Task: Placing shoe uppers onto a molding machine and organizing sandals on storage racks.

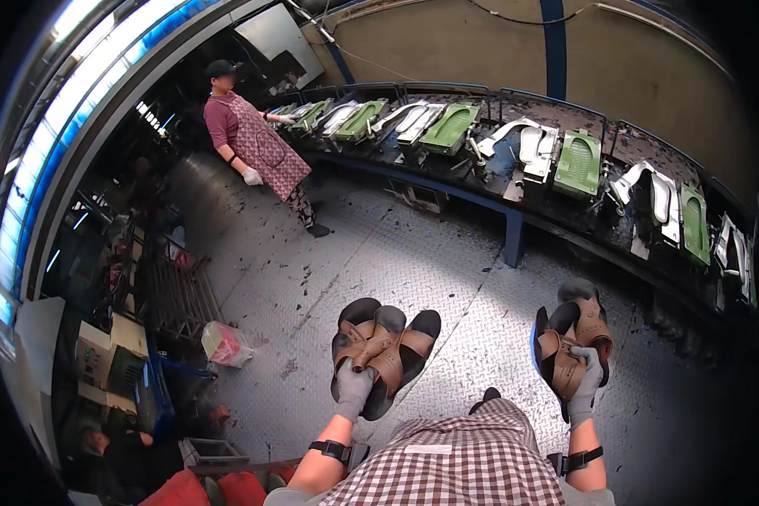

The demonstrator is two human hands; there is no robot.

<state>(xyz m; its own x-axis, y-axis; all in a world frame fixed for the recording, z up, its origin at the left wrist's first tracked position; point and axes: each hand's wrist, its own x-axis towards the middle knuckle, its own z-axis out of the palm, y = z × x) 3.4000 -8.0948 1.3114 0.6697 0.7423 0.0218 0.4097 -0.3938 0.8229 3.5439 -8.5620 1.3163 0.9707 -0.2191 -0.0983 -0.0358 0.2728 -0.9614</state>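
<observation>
My left hand [353,388], in a grey glove, grips a bunch of black-soled sandals with brown straps [385,344], held out in front of me over the metal floor. To the right, my right hand [584,386], also in a grey glove, grips a second bunch of the same kind of sandals [572,333]. Both bunches hang free above the floor, about a forearm's width apart. My checked apron [455,460] fills the lower middle of the view.
A curved line of open shoe moulds, green [579,160] and silver, runs along a dark workbench [514,181] ahead. A person in a patterned apron [257,143] stands at its left end. The floor is studded metal plate [371,253]. A pink bag [224,344] and racks stand at left.
</observation>
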